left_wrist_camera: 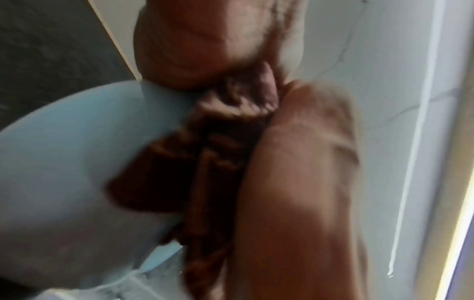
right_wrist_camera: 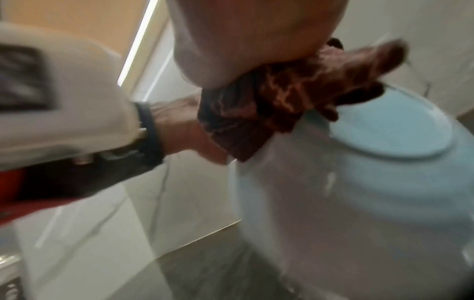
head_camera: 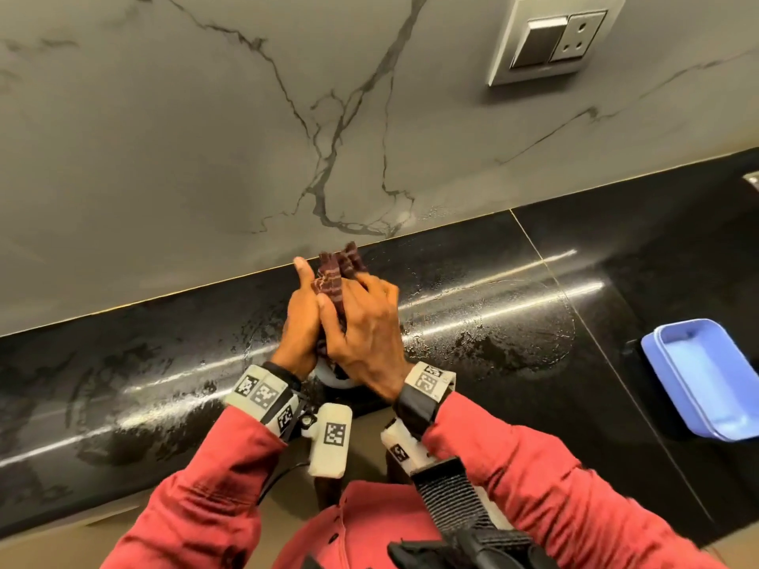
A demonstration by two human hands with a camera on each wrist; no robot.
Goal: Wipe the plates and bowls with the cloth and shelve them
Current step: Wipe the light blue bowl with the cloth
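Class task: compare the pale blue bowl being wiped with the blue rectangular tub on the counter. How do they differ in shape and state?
The bowl is round; the tub is rectangular. The bowl is held up between both hands with the cloth against it; the tub sits untouched on the black counter. The bowl is paler. Both are blue.

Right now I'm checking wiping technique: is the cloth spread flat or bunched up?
Bunched up. The cloth is crumpled between both hands, pressed against the pale blue bowl.
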